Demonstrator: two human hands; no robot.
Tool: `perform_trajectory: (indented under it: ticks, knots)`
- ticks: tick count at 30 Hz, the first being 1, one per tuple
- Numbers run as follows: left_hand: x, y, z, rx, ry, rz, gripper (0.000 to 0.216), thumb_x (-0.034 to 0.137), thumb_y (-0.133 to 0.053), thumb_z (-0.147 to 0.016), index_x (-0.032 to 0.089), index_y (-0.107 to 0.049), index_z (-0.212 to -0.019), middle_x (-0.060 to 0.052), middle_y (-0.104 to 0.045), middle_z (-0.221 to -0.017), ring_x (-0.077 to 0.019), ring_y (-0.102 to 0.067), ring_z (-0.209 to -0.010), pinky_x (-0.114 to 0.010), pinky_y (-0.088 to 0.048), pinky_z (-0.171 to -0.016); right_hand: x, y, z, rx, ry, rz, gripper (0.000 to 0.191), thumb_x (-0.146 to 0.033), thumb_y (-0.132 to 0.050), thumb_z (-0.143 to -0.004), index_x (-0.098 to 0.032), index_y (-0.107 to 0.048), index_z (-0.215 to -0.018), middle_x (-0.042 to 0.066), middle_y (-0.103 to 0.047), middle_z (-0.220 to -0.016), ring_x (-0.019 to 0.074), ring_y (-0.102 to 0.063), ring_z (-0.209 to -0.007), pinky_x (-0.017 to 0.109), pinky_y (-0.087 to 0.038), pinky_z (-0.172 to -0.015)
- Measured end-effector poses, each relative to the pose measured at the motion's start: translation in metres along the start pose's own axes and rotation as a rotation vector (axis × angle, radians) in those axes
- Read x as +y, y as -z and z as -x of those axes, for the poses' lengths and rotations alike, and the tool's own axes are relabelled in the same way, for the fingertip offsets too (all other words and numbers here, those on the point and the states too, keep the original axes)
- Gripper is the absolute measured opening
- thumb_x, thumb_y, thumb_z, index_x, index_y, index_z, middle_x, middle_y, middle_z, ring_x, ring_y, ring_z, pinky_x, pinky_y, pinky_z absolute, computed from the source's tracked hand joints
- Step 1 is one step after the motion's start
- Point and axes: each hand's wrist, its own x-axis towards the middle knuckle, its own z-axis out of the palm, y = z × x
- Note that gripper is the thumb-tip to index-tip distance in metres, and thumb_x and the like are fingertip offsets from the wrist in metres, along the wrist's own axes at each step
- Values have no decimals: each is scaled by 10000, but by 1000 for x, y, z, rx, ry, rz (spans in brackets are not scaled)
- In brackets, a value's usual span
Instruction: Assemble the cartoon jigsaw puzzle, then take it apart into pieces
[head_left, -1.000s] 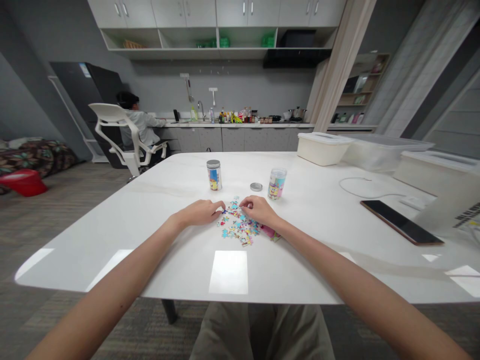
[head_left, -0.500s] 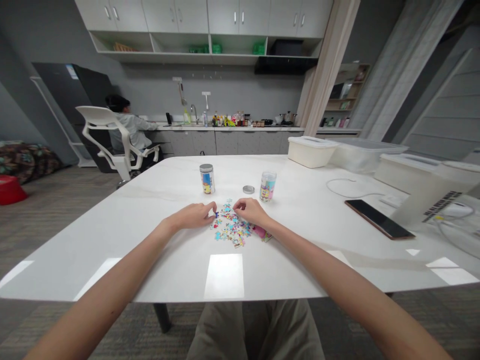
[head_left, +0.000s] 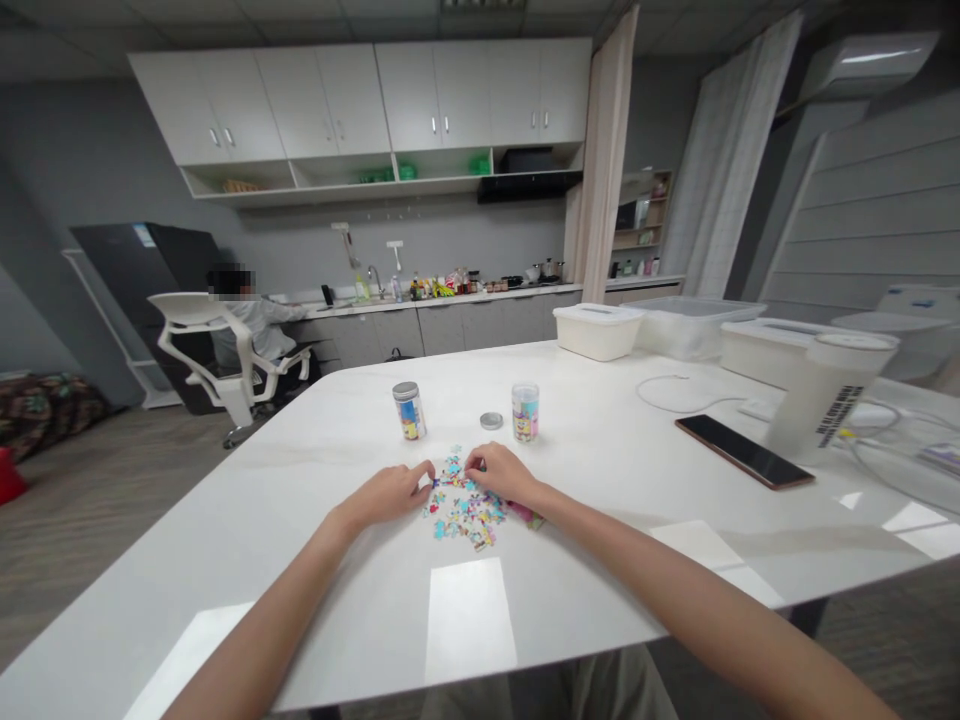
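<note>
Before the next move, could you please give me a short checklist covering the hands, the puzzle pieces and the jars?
1. Left hand at the edge of the puzzle pieces: ok.
2. Right hand gripping a piece: cannot tell, too small to see.
3. Capped jar upright and closed: ok.
4. Open jar upright: ok.
5. Loose lid flat, apart from both jars: ok.
6. Phone well apart from the pieces: ok.

The table (head_left: pixel 337 620) is coloured white and faintly veined in grey. Toward its near edge, puzzle pieces (head_left: pixel 466 518) are patterned in turquoise, yellow, red and purple (one is tinted deep blue). Between them and the far edge, a silver-capped jar (head_left: pixel 409 414) is printed blue and yellow; a clear jar (head_left: pixel 526 416) is printed yellow, teal and pink.
</note>
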Motion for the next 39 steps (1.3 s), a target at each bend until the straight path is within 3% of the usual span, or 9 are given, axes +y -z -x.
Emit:
perform_trajectory:
  ticks: [8,13,21,29,39]
  knots:
    - [9,-9,-2,50,38,-27,241,328,-422,-944,219,-524,-1133,4,-686,-688,-203,-674,-691,-257,-424,-619,2,5,3,19,22,62,91,-162,-616,-802,-158,-706,-797,57,-681,-814,195,-582,-834,293,-420,-778]
    - [22,-15,-7,92,65,-38,254,310,-399,-964,189,-558,-1121,-44,-704,-700,-230,-689,-685,-274,-433,-600,2,8,10,-2,86,95,93,-164,-609,-816,-156,-701,-824,64,-652,-843,195,-576,-856,302,-430,-790]
    - [34,-25,-10,140,-85,-1,307,264,-398,-966,241,-583,-1211,-45,-729,-719,-226,-693,-626,-269,-441,-549,4,12,14,-38,164,92,107,-175,-659,-779,-169,-682,-884,58,-641,-856,198,-572,-848,311,-443,-781]
    - [38,-28,-12,136,-84,55,345,301,-399,-972,229,-566,-1265,-50,-728,-736,-227,-697,-665,-286,-483,-601,6,8,12,-19,126,24,107,-170,-652,-812,-181,-650,-919,39,-636,-856,185,-567,-849,293,-446,-769]
    - [39,-22,-9,109,-47,80,392,290,-412,-956,196,-504,-1325,-64,-733,-762,-246,-707,-719,-308,-513,-650,6,5,9,20,73,-60,57,-133,-664,-786,-178,-656,-820,25,-635,-781,183,-573,-799,299,-438,-747]
